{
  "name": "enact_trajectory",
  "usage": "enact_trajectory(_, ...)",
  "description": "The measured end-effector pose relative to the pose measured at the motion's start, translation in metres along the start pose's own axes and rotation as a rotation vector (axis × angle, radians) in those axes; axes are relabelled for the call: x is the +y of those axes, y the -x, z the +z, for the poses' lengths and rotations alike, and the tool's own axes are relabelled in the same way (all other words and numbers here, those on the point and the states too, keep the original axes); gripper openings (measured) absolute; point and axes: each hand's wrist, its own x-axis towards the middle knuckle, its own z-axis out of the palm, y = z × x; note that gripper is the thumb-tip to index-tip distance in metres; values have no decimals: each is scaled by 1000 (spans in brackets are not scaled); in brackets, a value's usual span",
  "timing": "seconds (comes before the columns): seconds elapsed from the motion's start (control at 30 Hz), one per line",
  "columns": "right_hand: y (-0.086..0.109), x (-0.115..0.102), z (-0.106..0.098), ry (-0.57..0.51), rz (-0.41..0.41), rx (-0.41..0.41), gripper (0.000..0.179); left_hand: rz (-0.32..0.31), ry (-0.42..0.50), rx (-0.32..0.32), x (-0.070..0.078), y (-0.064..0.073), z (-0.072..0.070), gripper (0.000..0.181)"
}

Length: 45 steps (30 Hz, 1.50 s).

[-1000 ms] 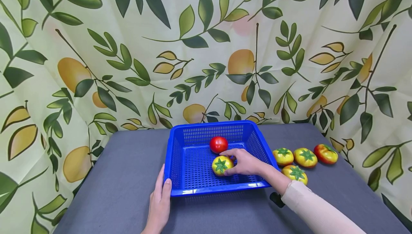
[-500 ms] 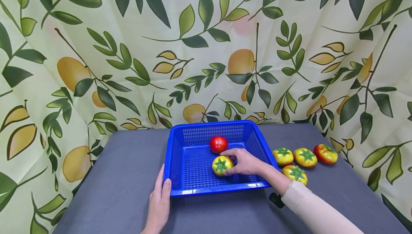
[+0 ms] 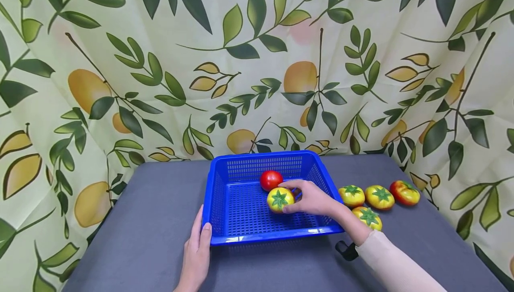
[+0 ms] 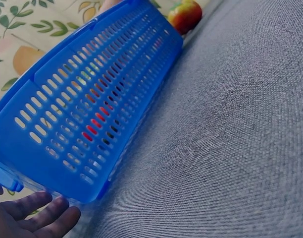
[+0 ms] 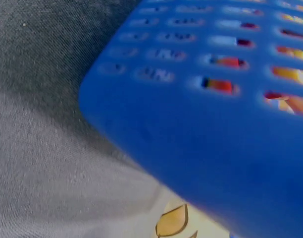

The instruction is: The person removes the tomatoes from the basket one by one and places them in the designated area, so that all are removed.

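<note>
A blue plastic basket with slotted walls sits on the grey table. My left hand rests against its front left corner, thumb at the rim and fingers along the outer side. In the left wrist view, its fairly straight fingers are right beside the wall. My right hand reaches inside the basket and pinches a yellow toy tomato with a green star-shaped top, thumb and fingers on its right side. Just behind it, a red tomato lies on the basket floor. The right wrist view mostly shows the basket's outer wall.
Right of the basket, several more yellow-red tomatoes lie on the grey cloth. A black strap hangs below the right wrist. Leaf-patterned fabric rises behind and at both sides.
My right hand has raised the yellow tomato slightly, and it now sits higher and a little further right in the view. My left hand stays at the basket's corner.
</note>
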Motion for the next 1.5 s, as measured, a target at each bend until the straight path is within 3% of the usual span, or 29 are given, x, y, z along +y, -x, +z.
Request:
enact_trajectory(0.43,23,-1,-24,3,27,82,60,-37,-10,-36,6,-1,0,58)
enact_trajectory(1.2,57,-11,-18,-171,55,197,63,-39,2,-25,4,1,0,57)
enact_trajectory(1.37,67,-15,-17,-217,121,286,65,-25,4,-28,3,0,1,56)
enact_trajectory(1.5,74,-19,-16,-330,177,395,66,-22,4,-23,2,0,0,55)
